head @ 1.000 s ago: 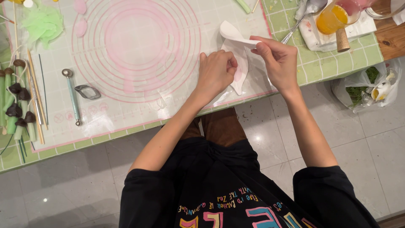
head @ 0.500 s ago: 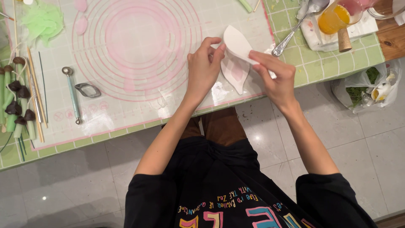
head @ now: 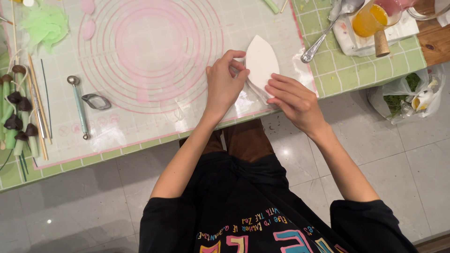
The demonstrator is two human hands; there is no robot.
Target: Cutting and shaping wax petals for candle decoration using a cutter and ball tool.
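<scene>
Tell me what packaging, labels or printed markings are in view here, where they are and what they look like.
Plastic bag: floor right of table, clear, crumpled, green and white scraps inside.
Work mat: on the table, translucent, pink concentric rings and edge marks.
Black shirt: colourful lettering.
No screens or signs.

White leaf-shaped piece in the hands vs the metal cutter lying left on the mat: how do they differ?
The white leaf-shaped piece is a solid flat sheet; the metal cutter is an open outline.
The piece looks larger.
Left hand and right hand touch the piece; the cutter lies untouched.
Both have a pointed leaf shape.
</scene>
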